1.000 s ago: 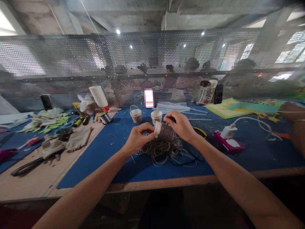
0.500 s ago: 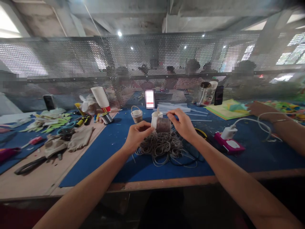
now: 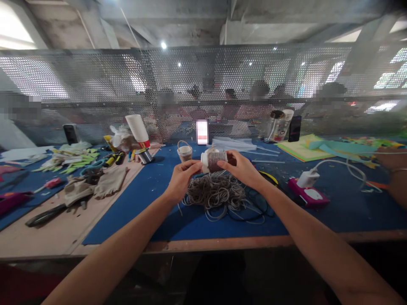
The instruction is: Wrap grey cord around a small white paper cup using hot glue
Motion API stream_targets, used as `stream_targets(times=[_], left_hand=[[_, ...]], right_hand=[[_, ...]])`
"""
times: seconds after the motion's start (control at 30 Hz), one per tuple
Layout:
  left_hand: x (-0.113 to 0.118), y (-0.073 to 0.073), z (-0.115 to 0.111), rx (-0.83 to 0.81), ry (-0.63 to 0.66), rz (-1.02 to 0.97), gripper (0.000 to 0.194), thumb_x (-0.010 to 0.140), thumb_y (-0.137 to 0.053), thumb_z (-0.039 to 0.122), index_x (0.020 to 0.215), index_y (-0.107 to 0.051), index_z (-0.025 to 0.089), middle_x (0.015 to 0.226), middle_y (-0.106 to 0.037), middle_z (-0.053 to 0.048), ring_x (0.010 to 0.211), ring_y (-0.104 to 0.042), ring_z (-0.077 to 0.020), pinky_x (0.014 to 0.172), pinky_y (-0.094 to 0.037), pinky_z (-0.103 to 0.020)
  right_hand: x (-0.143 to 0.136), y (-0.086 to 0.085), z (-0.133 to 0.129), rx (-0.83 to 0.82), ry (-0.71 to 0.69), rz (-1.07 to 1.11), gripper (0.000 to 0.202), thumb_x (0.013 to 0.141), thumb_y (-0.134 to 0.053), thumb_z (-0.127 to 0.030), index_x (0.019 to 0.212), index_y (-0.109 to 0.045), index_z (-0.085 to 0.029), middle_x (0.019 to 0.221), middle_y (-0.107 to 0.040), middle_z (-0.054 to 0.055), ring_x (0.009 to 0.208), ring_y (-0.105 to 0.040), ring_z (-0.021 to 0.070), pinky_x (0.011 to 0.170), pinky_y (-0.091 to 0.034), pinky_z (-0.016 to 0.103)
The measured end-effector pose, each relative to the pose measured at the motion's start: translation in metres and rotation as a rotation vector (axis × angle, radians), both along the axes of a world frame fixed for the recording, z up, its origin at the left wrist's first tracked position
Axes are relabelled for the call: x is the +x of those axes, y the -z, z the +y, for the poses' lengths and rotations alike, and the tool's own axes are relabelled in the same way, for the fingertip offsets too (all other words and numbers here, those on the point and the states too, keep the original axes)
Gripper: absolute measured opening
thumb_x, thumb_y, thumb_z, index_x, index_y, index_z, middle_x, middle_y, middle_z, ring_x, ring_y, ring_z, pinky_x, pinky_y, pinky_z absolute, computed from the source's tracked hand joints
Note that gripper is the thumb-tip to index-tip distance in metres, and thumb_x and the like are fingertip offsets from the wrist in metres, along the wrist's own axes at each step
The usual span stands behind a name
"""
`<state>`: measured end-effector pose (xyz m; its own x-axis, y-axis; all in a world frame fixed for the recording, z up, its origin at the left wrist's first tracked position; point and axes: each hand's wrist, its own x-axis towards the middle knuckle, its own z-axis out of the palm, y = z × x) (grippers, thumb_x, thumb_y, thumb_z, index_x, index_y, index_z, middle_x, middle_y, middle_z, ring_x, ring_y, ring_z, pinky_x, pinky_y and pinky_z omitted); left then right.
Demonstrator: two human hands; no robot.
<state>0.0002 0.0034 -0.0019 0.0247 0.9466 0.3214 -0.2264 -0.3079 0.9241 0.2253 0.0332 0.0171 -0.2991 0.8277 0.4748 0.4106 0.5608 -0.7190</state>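
A white paper cup (image 3: 206, 162), its side wrapped in grey-brown cord, is held sideways between both hands above the blue mat. My left hand (image 3: 183, 177) pinches the cup's white rim end. Around the wrapped part, near the cup's other end, my right hand (image 3: 238, 166) has its thumb and fingers closed. Just below lies a loose heap of grey cord (image 3: 219, 192). Behind my left hand stands a small cup with a looped handle (image 3: 185, 153).
Stacked paper cups (image 3: 137, 128) lean beside a metal tin (image 3: 145, 156). A lit phone (image 3: 202, 132) stands at the mesh screen. Gloves (image 3: 111, 181) lie at left. A magenta power block (image 3: 310, 194) and another person's arm (image 3: 396, 178) are at right.
My right hand has gone from the cord above the cup to gripping its wrapped side. The other person's hand has moved right, with teal material stretched out beside it.
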Motion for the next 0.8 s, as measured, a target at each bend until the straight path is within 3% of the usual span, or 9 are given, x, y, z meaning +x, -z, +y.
stream_targets(times=[0.27,0.57,0.7,0.8], left_hand=[[-0.001,-0.002,0.002,-0.017,0.003,-0.095,0.017,0.076,-0.079,0.032,0.081,-0.077,0.015,0.079,-0.069,-0.003,0.076,-0.060,-0.0135,0.078,-0.050,-0.027],[-0.002,-0.002,0.004,-0.058,-0.014,-0.052,0.018,0.070,-0.083,0.031,0.078,-0.078,0.016,0.077,-0.069,-0.003,0.073,-0.060,-0.0125,0.075,-0.049,-0.026],[-0.001,-0.002,0.004,-0.065,-0.068,-0.030,0.021,0.068,-0.084,0.033,0.078,-0.078,0.016,0.077,-0.070,-0.003,0.072,-0.061,-0.0128,0.074,-0.049,-0.026],[-0.001,-0.001,0.003,-0.048,-0.055,0.044,0.023,0.070,-0.083,0.035,0.082,-0.079,0.016,0.079,-0.071,-0.004,0.073,-0.061,-0.0133,0.074,-0.049,-0.027]], right_hand=[[-0.003,-0.003,-0.006,0.041,-0.060,-0.002,0.057,0.076,-0.075,-0.043,0.124,-0.054,-0.021,0.120,-0.067,0.013,0.109,-0.065,0.0298,0.098,-0.050,0.048],[-0.002,0.001,-0.005,0.122,-0.119,-0.039,0.060,0.077,-0.075,-0.040,0.130,-0.050,-0.026,0.131,-0.061,0.010,0.116,-0.061,0.0290,0.103,-0.048,0.048],[-0.001,-0.005,-0.009,0.277,-0.060,-0.012,0.066,0.080,-0.075,-0.041,0.138,-0.047,-0.029,0.139,-0.055,0.010,0.123,-0.057,0.0307,0.108,-0.044,0.051],[-0.001,-0.010,-0.014,0.397,-0.031,-0.057,0.052,0.086,-0.069,-0.037,0.135,-0.053,-0.034,0.138,-0.056,0.007,0.130,-0.051,0.0296,0.111,-0.040,0.051]])
